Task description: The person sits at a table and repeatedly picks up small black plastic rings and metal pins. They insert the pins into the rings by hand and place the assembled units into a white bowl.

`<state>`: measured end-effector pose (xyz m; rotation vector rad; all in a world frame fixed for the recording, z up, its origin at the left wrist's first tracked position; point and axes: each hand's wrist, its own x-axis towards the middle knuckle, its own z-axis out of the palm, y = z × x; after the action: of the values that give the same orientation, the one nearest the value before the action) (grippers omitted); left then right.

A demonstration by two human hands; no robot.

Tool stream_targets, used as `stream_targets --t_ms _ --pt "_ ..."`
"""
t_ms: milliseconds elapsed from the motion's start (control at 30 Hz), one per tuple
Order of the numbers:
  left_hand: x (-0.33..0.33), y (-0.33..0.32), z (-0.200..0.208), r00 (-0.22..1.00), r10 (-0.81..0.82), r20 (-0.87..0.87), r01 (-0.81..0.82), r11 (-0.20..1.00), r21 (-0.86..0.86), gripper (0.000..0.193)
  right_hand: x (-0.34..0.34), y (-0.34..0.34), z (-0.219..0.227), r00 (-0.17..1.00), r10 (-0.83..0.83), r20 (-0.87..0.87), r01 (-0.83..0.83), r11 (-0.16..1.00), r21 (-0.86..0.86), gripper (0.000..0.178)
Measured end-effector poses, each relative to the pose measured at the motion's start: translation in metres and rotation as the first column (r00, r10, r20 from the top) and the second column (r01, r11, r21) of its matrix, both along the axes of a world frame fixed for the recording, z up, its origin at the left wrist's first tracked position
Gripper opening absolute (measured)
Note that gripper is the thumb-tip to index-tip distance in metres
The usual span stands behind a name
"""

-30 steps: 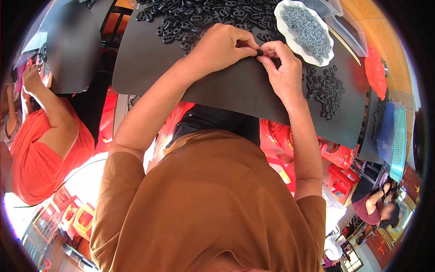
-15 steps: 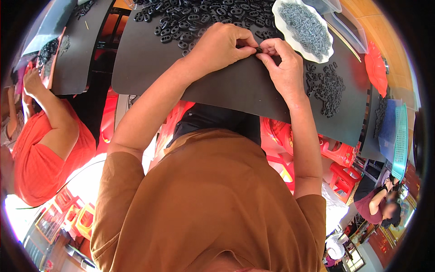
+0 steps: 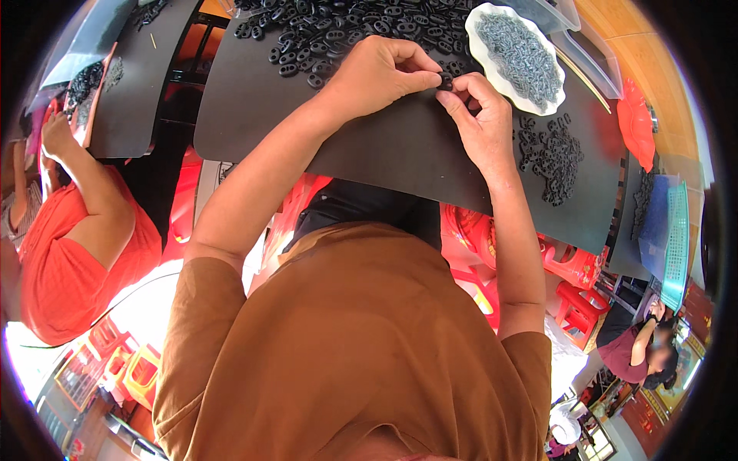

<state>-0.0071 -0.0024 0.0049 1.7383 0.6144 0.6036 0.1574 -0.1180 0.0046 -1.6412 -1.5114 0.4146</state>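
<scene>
Above the dark table, my left hand [image 3: 384,75] pinches a small black two-hole cord lock [image 3: 446,80] between thumb and fingertips. My right hand [image 3: 483,115] meets it from the other side, its thumb and bent forefinger closed at the piece's lower edge. Its fingertips partly hide the piece; whether a smaller part sits between them I cannot make out. Beyond my left hand spreads a heap of similar black pieces [image 3: 307,38]. A white scalloped dish [image 3: 473,34] full of tiny grey metal springs [image 3: 521,58] stands just past my right hand.
Smaller black parts [image 3: 555,157] lie piled right of my right forearm. Clear plastic bins [image 3: 592,58] and a red dish [image 3: 636,123] stand at the right edge. A person in red [image 3: 84,238] sits at another table [image 3: 131,115] on the left; red stools [image 3: 580,307] stand below.
The cord lock shows more between my fingertips than before. My right hand has dropped slightly, and its fingers have shifted on the piece. The whole view has moved a little.
</scene>
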Motion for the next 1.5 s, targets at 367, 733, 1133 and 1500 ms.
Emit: stream_targets --t_ms 367,733,1133,1500 --pt "-0.001 0.004 -0.004 0.999 -0.038 0.013 0.039 0.998 -0.047 0.018 -0.001 -0.002 0.001 0.997 0.037 -0.069 -0.04 0.999 -0.032 0.018" --pt "0.0 0.003 -0.005 0.998 -0.056 0.013 0.056 0.998 -0.024 0.013 -0.003 -0.002 0.001 0.996 0.048 -0.078 -0.048 0.999 -0.004 0.014" --pt "-0.001 -0.004 -0.004 0.999 -0.012 -0.031 0.019 0.97 0.242 0.012 -0.002 0.002 -0.007 0.985 0.006 0.173 -0.023 0.995 0.094 0.011" --pt "0.0 -0.008 -0.004 0.999 0.002 -0.049 0.014 0.946 0.324 0.011 -0.001 0.0 0.002 0.997 -0.011 0.078 0.009 1.0 0.025 0.015"
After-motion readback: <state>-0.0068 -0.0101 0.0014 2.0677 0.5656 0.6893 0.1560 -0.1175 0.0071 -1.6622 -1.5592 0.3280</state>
